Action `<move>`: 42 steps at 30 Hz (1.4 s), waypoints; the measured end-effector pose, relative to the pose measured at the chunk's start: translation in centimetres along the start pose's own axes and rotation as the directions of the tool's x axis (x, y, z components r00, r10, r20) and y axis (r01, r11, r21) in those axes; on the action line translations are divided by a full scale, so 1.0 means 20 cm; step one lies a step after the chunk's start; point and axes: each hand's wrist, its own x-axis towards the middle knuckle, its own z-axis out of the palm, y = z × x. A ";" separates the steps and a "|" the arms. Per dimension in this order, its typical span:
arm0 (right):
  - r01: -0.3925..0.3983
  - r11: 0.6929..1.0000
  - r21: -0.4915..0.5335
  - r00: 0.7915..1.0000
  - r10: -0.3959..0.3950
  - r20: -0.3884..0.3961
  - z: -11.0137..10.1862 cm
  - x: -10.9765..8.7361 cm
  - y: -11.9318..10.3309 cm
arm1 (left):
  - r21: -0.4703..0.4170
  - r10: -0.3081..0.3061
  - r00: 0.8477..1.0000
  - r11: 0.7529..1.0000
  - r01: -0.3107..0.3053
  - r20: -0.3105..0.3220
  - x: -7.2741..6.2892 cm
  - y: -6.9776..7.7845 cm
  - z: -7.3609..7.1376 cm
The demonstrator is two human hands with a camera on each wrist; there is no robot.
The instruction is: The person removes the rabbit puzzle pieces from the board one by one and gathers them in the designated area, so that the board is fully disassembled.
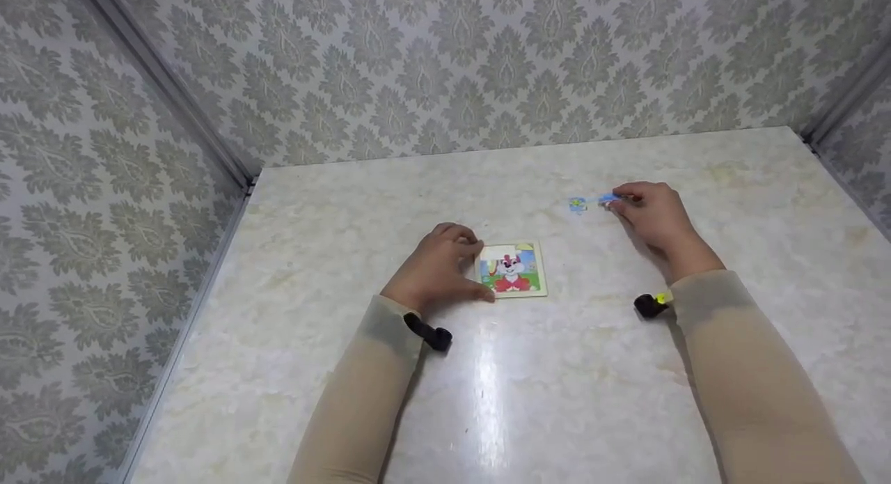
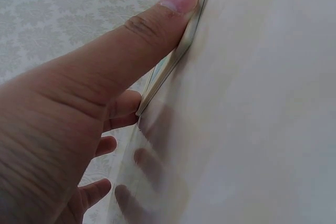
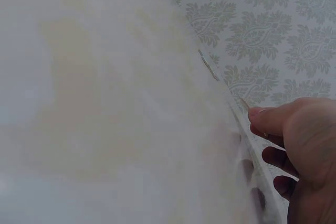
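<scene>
The left hand [image 1: 442, 267] is gripping a square, cream-rimmed puzzle board [image 1: 497, 251] between thumb and fingers at its left side, on the pale marbled tabletop [image 1: 578, 386]; beyond it, rightward, the right hand [image 1: 658, 214] is pinching a small blue puzzle piece [image 1: 607, 200] near a flat blue-and-green puzzle piece [image 1: 578, 205] that is lying there
</scene>
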 end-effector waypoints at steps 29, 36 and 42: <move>0.079 0.996 0.036 0.995 -0.076 -0.063 0.00 -0.01 -0.05 | -0.012 -0.009 1.000 1.000 0.009 0.002 0.01 0.01 -0.01; 0.069 0.987 0.143 0.997 -0.065 -0.028 0.08 -0.03 -0.14 | -0.015 -0.013 1.000 1.000 0.014 0.007 0.00 0.01 0.00; 0.080 0.980 0.183 0.996 -0.086 0.026 0.15 -0.08 -0.24 | -0.015 -0.017 1.000 1.000 0.017 0.005 -0.01 0.01 0.00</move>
